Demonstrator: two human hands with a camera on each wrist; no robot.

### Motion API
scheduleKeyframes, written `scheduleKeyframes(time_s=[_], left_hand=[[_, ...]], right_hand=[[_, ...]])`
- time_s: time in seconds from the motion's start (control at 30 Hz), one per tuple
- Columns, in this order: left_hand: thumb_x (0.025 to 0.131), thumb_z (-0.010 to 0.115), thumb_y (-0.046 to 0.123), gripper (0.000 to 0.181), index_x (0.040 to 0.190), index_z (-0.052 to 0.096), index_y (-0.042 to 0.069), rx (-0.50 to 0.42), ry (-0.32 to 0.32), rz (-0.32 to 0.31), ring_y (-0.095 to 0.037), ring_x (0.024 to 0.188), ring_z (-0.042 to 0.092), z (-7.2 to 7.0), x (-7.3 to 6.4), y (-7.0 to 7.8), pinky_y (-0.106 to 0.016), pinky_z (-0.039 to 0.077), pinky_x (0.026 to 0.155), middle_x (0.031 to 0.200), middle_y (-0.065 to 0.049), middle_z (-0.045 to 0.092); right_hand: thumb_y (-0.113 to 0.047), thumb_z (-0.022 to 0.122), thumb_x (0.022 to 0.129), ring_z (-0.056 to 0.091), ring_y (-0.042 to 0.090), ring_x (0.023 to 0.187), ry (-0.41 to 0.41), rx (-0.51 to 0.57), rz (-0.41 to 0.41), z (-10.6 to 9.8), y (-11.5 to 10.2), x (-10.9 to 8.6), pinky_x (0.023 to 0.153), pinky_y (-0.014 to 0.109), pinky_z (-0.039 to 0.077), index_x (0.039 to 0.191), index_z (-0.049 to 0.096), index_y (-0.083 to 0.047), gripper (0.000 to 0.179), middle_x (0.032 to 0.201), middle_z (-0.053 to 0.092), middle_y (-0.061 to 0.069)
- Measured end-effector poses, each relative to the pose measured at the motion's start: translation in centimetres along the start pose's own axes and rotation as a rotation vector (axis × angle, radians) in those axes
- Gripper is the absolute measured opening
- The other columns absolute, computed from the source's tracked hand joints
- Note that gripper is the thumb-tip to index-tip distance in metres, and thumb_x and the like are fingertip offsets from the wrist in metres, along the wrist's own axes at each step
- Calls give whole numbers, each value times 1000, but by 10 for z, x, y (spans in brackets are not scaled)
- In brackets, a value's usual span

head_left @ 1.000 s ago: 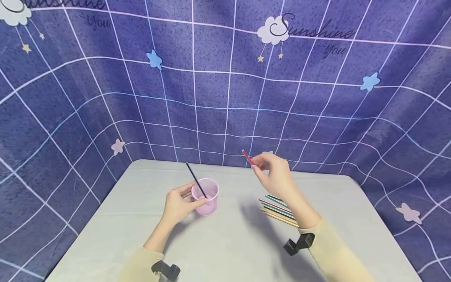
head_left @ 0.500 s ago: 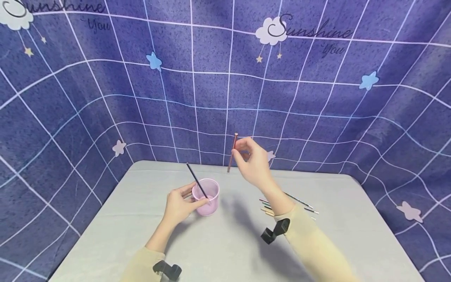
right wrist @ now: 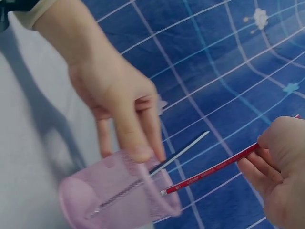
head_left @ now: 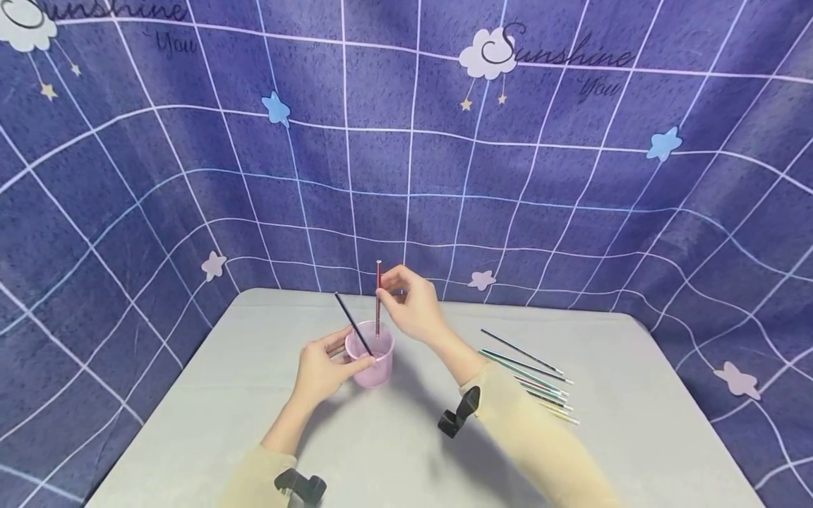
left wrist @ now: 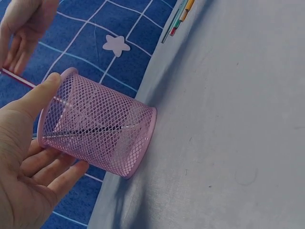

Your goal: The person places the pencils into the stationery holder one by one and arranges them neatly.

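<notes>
My left hand (head_left: 320, 370) grips a pink mesh pencil cup (head_left: 373, 375) standing on the table, thumb at the rim and fingers round the far side. A dark pencil (head_left: 348, 314) leans inside the cup, its upper end jutting out to the left. My right hand (head_left: 416, 307) pinches a red pencil (head_left: 378, 303) near its upper part, holding it almost upright over the cup. In the right wrist view, the lower tip of the red pencil (right wrist: 209, 170) is right at the cup's mouth. The mesh of the cup (left wrist: 102, 119) shows the dark pencil through it in the left wrist view.
Several pencils (head_left: 521, 351) lie side by side on the light grey table (head_left: 254, 402), right of the cup and partly behind my right forearm. A blue curtain (head_left: 381, 162) with a grid and stars hangs behind the table and along both sides.
My right hand has moved left and then down to the cup, turning the red pencil from tilted to nearly upright. My left hand, the cup and the dark pencil stay in place.
</notes>
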State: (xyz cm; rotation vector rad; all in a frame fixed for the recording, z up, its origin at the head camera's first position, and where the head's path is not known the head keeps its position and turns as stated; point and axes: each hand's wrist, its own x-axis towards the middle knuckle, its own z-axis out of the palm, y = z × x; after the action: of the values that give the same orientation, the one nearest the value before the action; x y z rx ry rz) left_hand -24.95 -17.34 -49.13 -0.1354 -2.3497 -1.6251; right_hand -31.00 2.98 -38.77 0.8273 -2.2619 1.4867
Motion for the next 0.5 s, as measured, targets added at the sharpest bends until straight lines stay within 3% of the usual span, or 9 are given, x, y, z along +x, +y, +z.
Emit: scheduleKeyframes(time_s=[0.3,0.5], left_hand=[[72,101,18,77,137,68,-5,-36,-23,20,-43,120,73,-1,3,3,-47,65,93,133,-27,71],[72,101,18,77,138,68,-4,-31,-9,26,-43,119,73,-2,-1,1,-46,66,92,134,-26,71]], right_hand=[[-3,73,97,78,23,90,-119,-66,43,25,17,-1,77,16,64,103,70,-3,7,96,79,11],[-1,73,95,79,21,86,-156,-144,12,37,28,-6,77,21,66,98,71,-4,4,93,80,10]])
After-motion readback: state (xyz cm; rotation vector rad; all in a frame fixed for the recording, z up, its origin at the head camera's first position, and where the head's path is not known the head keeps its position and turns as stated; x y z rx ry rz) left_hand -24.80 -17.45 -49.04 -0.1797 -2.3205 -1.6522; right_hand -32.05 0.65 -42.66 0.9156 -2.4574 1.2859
